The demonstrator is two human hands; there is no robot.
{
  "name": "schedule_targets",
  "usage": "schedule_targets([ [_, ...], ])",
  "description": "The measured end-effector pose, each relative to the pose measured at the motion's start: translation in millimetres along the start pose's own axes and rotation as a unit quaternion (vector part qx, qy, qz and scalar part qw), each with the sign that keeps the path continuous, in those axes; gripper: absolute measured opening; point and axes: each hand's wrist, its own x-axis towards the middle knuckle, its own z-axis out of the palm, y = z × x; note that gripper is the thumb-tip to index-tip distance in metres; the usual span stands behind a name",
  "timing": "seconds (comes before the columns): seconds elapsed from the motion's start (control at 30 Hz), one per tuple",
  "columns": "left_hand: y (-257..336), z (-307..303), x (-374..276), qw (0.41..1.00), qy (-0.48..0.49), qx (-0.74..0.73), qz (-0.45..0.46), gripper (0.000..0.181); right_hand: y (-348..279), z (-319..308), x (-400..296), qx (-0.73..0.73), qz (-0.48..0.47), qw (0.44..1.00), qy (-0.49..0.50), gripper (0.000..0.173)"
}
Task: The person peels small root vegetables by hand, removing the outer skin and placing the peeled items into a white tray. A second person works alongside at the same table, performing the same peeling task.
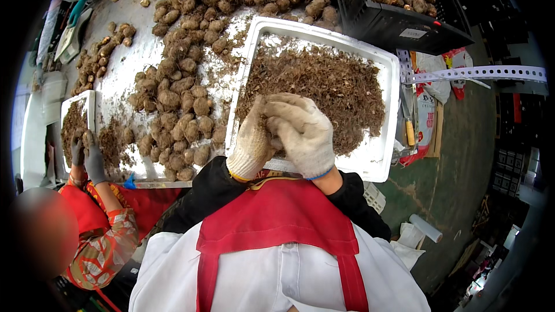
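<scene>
Both my hands wear off-white knit gloves, stained brown at the fingers, and meet above the near part of a white foam tray (392, 117). My left hand (251, 138) and my right hand (301, 130) are cupped around a brown taro corm (275, 142), mostly hidden between the palms. Under and beyond them, the tray holds a thick layer of brown root fibres and skin scraps (316, 82). To the left of my hands, hairy taro corms (173, 95) lie in a long heap on the metal table (117, 108).
A black plastic crate (390, 21) of taro stands beyond the tray at the right. On the left, a co-worker's gloved hands (89, 151) hold a corm by a smaller white tray (91, 108). A yellow-handled tool (409, 132) and a perforated metal strip (477, 73) are to the right.
</scene>
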Motion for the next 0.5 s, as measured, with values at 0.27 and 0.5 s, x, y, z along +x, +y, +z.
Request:
schedule_targets([
  [0.27,13,-19,11,0.992,-0.12,-0.024,-0.02,0.054,22,-59,12,-0.177,0.233,0.956,0.023,0.039],
  [0.5,2,-5,13,0.998,0.036,-0.052,-0.021,0.048,-20,-13,7,-0.245,-0.029,0.965,-0.086,0.039],
])
